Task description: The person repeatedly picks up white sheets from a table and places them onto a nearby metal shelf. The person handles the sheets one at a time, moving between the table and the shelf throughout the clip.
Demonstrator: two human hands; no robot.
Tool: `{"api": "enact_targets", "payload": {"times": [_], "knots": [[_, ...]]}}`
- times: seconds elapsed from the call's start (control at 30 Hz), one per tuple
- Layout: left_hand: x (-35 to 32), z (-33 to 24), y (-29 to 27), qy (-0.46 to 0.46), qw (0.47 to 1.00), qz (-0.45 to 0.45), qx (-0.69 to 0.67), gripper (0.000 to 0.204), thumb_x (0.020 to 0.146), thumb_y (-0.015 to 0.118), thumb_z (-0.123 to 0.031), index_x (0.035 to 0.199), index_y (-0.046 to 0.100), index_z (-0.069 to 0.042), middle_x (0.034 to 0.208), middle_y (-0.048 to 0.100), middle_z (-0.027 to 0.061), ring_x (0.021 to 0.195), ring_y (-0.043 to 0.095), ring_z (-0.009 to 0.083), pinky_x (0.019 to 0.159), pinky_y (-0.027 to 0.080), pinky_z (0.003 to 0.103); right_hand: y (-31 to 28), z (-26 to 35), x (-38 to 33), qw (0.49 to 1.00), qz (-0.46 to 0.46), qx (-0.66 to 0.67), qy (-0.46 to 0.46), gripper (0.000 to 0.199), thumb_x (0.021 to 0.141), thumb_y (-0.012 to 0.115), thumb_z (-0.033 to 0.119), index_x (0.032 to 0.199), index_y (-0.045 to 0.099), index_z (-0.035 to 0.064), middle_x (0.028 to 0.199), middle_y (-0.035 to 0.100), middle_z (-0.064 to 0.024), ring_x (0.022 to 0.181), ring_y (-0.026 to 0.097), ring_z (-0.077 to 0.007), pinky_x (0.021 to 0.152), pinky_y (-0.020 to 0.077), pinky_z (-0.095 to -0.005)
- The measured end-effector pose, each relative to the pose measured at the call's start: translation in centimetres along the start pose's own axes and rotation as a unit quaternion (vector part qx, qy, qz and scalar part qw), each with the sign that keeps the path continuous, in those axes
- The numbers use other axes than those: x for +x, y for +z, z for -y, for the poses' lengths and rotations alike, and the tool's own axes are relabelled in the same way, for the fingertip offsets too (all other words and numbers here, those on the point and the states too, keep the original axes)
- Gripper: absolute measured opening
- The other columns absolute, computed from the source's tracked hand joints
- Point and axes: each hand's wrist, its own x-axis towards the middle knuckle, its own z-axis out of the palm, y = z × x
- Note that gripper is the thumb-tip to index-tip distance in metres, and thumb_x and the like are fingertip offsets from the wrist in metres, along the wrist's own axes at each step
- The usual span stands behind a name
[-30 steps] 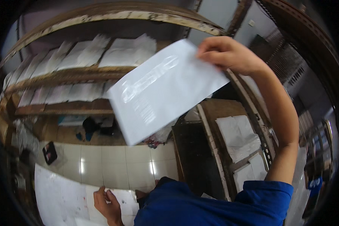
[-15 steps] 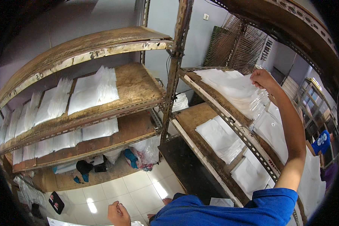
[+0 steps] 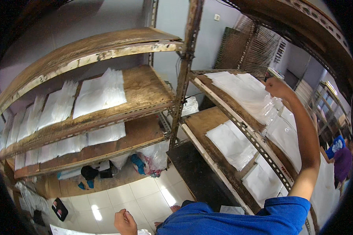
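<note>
My right arm is stretched out over the upper shelf on the right. The right hand (image 3: 278, 88), a little blurred, has its curled fingers at the far corner of a stack of translucent white plastic sheets (image 3: 239, 92), pinching the edge of one sheet. My left hand (image 3: 125, 222) is low in front of me above the floor, closed in a loose fist with the thumb on top; nothing shows in it. White sheets (image 3: 78, 230) lie just below it at the lower edge of the picture.
Another sheet stack (image 3: 231, 143) lies on the lower right shelf (image 3: 196, 117). On the left rack, several stacks (image 3: 100, 94) line a wooden shelf (image 3: 141, 84). A metal upright (image 3: 187, 51) stands between the racks. Bags and cloths (image 3: 145, 162) lie underneath. A person in purple (image 3: 343, 162) is at far right.
My right hand has shifted slightly right and down at the stack's corner and is now blurred. The left hand stays nearly still. More of the person in purple shows at the right.
</note>
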Motion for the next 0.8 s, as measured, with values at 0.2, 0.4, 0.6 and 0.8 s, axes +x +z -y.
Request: {"api": "enact_targets", "payload": {"times": [0.2, 0.4, 0.6, 0.8], "knots": [[-1.5, 1.1, -2.4, -0.004, 0.997, -0.072, 0.038, 0.009, 0.079, 0.064, -0.008, 0.087, 0.064, -0.005, 0.075, 0.061, 0.0101, 0.064, 0.059, 0.0277, 0.058, 0.048, 0.038, -4.1, 20.1, 1.9, 0.966, -0.121, 0.099, -0.207, 0.018, 0.088, 0.055, 0.01, 0.078, 0.045, -0.0011, 0.065, 0.044, -0.006, 0.064, 0.04, -0.0127, 0.057, 0.0382, -0.0324], [-4.5, 0.6, -5.3, -0.013, 0.989, -0.122, 0.079, 0.013, 0.081, 0.066, -0.015, 0.091, 0.063, -0.007, 0.08, 0.06, 0.0072, 0.064, 0.06, 0.0253, 0.06, 0.049, 0.037, -0.7, 37.6, -2.6, 0.883, -0.065, -0.018, -0.465, 0.013, 0.09, 0.058, 0.009, 0.09, 0.053, -0.0026, 0.077, 0.057, -0.0147, 0.073, 0.054, -0.0337, 0.071, 0.0411, -0.0404], [-13.5, 1.5, -12.2, -0.173, 0.915, -0.29, 0.219, 0.017, 0.08, 0.068, -0.014, 0.094, 0.061, -0.008, 0.087, 0.059, 0.006, 0.065, 0.058, 0.0245, 0.059, 0.047, 0.036, -0.4, 54.1, -14.8, 0.677, 0.074, 0.039, -0.731, 0.018, 0.087, 0.062, 0.016, 0.102, 0.066, 0.0063, 0.088, 0.068, -0.0129, 0.075, 0.064, -0.033, 0.067, 0.0515, -0.0437], [-21.8, -0.8, -18.6, -0.319, 0.783, -0.4, 0.354, 0.015, 0.078, 0.069, -0.012, 0.09, 0.061, -0.006, 0.081, 0.057, 0.0078, 0.069, 0.058, 0.0266, 0.061, 0.045, 0.037, 12.0, 63.9, -11.7, 0.554, 0.312, 0.451, -0.626, 0.017, 0.093, 0.057, 0.021, 0.085, 0.051, 0.0064, 0.067, 0.046, 0.0014, 0.054, 0.042, -0.0045, 0.047, 0.0324, -0.0219]]}}
